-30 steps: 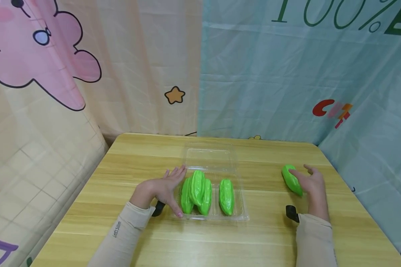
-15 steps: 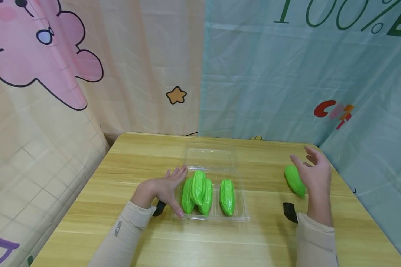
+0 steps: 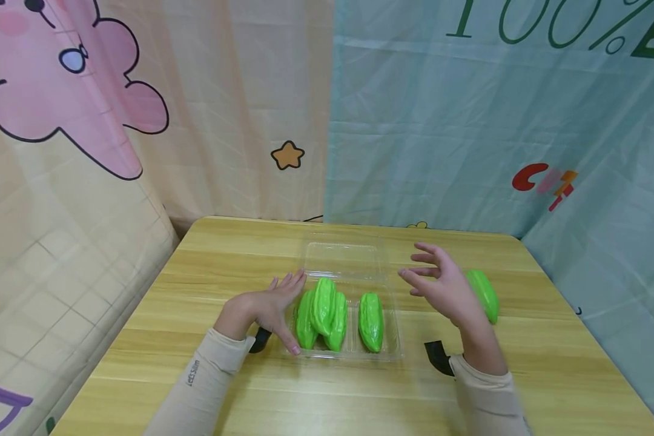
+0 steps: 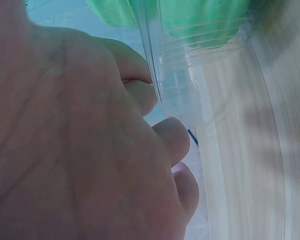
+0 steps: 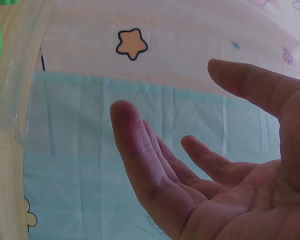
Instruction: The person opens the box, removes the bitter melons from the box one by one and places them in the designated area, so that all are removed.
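Observation:
A clear plastic clamshell box [image 3: 393, 336] lies on the table with its lid [image 3: 342, 257] folded back. Inside, three glossy green star fruits [image 3: 323, 309] are bunched at the left, one on top of the others. One more star fruit [image 3: 370, 322] lies at the right side of the box. My left hand [image 3: 267, 309] spreads along the box's left edge, thumb at the front corner; its fingertips [image 4: 175, 137] show by the plastic wall. My right hand [image 3: 441, 287] is in the air right of the box, fingers apart and holding nothing. Behind its wrist lies a loose star fruit [image 3: 485, 293], partly hidden.
The wooden table [image 3: 327, 399] runs to printed curtains [image 3: 441, 133] behind it and at both sides. A black strap end [image 3: 438, 357] sticks out at the right wrist, another strap piece [image 3: 259, 340] at the left.
My right hand has lifted off the loose star fruit and moved left toward the box. That fruit stays on the table. My left hand has kept its place on the box.

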A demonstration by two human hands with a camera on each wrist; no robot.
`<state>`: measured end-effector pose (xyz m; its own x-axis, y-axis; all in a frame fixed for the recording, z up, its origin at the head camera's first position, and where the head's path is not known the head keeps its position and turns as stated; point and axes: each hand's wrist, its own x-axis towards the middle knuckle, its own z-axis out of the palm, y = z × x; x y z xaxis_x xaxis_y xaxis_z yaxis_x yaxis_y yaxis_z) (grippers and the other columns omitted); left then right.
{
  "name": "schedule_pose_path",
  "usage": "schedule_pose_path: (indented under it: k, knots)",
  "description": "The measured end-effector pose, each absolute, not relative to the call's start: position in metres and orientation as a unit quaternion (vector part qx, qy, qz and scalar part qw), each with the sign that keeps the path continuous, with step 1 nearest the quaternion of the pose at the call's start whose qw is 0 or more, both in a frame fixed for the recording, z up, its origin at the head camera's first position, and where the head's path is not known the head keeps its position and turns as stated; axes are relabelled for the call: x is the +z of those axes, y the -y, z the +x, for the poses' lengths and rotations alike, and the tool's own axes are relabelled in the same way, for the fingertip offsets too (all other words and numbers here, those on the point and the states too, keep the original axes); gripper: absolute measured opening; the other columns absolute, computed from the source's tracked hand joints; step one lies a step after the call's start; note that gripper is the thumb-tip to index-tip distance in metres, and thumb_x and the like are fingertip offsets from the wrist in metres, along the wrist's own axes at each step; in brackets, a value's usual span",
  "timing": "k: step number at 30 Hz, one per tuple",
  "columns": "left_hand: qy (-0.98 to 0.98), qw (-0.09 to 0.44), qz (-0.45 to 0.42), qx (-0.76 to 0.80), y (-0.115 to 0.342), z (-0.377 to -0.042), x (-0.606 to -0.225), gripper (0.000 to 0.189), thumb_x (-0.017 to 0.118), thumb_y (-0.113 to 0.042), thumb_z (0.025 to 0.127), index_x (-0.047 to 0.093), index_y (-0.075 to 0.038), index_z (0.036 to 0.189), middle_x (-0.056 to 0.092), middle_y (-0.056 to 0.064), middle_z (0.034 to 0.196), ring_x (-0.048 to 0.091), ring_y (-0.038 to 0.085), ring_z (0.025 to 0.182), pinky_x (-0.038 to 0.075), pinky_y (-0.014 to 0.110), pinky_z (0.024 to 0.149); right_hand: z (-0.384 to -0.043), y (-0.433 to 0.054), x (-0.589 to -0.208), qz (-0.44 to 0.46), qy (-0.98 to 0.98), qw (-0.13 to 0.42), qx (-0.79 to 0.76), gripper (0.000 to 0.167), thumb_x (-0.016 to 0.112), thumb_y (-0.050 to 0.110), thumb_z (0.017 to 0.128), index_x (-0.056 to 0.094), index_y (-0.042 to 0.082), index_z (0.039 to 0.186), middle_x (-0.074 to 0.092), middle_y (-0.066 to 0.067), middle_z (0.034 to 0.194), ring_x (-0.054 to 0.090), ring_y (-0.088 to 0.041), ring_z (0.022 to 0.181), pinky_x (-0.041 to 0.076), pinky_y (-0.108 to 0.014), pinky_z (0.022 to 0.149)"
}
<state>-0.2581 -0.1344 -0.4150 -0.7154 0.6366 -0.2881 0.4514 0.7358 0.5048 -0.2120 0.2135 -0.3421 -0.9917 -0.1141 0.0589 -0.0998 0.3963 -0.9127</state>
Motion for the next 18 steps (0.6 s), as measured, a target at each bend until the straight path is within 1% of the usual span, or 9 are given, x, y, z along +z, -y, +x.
schedule_pose_path:
  k: [3, 7, 10, 13, 17, 18]
  knots:
    - [-0.903, 0.228, 0.301, 0.204, 0.134, -0.258, -0.415, 0.151, 0.095, -0.048, 0.061, -0.009, -0.001, 0.159, -0.015, 0.015, 0.166, -0.011, 0.034, 0.151, -0.008, 0.051, 0.12, -0.213, -0.204, -0.347, -0.074, -0.836, 0.042, -0.542, 0.079, 0.074, 0.027, 0.094, 0.029, 0.006, 0.156, 0.042, -0.025, 0.147, 0.053, -0.041, 0.126, 0.059, -0.044, 0.083]
    - [-0.903, 0.229, 0.302, 0.203, 0.134, -0.259, -0.415, 0.151, 0.095, -0.048, 0.061, -0.009, -0.002, 0.159, -0.015, 0.015, 0.166, -0.011, 0.034, 0.151, -0.008, 0.052, 0.12, -0.215, -0.196, -0.356, -0.078, -0.847, 0.092, -0.518, 0.079, 0.075, 0.03, 0.093, 0.031, 0.005, 0.154, 0.042, -0.026, 0.147, 0.054, -0.042, 0.125, 0.06, -0.043, 0.082]
    - [-0.903, 0.229, 0.302, 0.201, 0.135, -0.259, -0.415, 0.151, 0.095, -0.049, 0.061, -0.01, -0.002, 0.159, -0.015, 0.015, 0.166, -0.011, 0.035, 0.151, -0.007, 0.052, 0.12, -0.217, -0.188, -0.364, -0.079, -0.853, 0.121, -0.501, 0.079, 0.076, 0.031, 0.092, 0.033, 0.005, 0.152, 0.044, -0.026, 0.144, 0.057, -0.04, 0.121, 0.06, -0.042, 0.08]
    - [-0.903, 0.228, 0.303, 0.201, 0.135, -0.259, -0.415, 0.151, 0.095, -0.05, 0.061, -0.01, -0.002, 0.159, -0.015, 0.015, 0.166, -0.011, 0.035, 0.151, -0.007, 0.052, 0.12, -0.219, -0.181, -0.371, -0.082, -0.86, 0.134, -0.486, 0.076, 0.077, 0.029, 0.092, 0.035, 0.004, 0.151, 0.047, -0.027, 0.141, 0.062, -0.035, 0.112, 0.06, -0.042, 0.076]
    - [-0.903, 0.229, 0.303, 0.202, 0.134, -0.259, -0.415, 0.151, 0.095, -0.05, 0.06, -0.009, -0.002, 0.159, -0.015, 0.015, 0.166, -0.011, 0.035, 0.151, -0.007, 0.052, 0.119, -0.221, -0.171, -0.379, -0.083, -0.88, 0.137, -0.447, 0.073, 0.077, 0.025, 0.091, 0.038, 0.001, 0.148, 0.049, -0.03, 0.138, 0.069, -0.031, 0.091, 0.06, -0.042, 0.073]
    - [-0.903, 0.229, 0.303, 0.202, 0.134, -0.259, -0.415, 0.151, 0.095, -0.05, 0.06, -0.009, -0.002, 0.159, -0.015, 0.015, 0.166, -0.011, 0.035, 0.151, -0.007, 0.052, 0.12, -0.22, -0.169, -0.38, -0.084, -0.89, 0.133, -0.427, 0.073, 0.077, 0.026, 0.091, 0.04, 0.0, 0.147, 0.05, -0.03, 0.137, 0.069, -0.03, 0.089, 0.06, -0.042, 0.073]
